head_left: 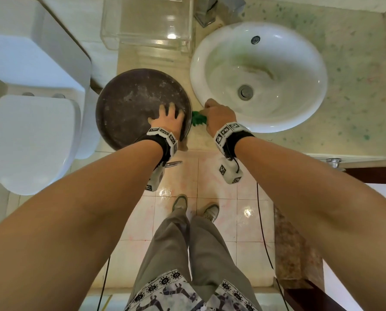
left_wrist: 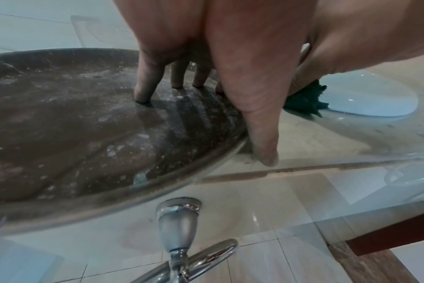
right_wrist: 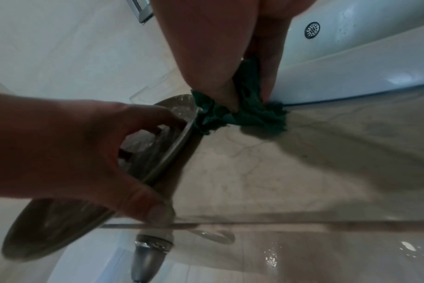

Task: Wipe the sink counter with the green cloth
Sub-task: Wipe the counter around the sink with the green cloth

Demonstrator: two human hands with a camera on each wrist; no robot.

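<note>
The bunched green cloth [head_left: 197, 118] [right_wrist: 254, 114] lies on the narrow strip of marble counter [right_wrist: 303, 162] between a dark round tray [head_left: 131, 102] and the white sink [head_left: 317, 63]. My right hand [head_left: 216, 115] [right_wrist: 249, 103] pinches the cloth from above and presses it against the counter at the sink's rim. My left hand [head_left: 167, 118] [right_wrist: 73, 143] holds the tray's near right edge, fingers spread on its dusty top and thumb hooked past its metal rim [left_wrist: 220, 159]. In the left wrist view the cloth [left_wrist: 303, 101] peeks out beyond the thumb.
A white toilet [head_left: 30, 142] stands close on the left. A clear plastic box [head_left: 147, 21] and a faucet base [head_left: 206, 16] sit at the back. Green specks dot the counter [head_left: 355, 63] right of the sink. A chrome handle [left_wrist: 179, 229] hangs below the counter edge.
</note>
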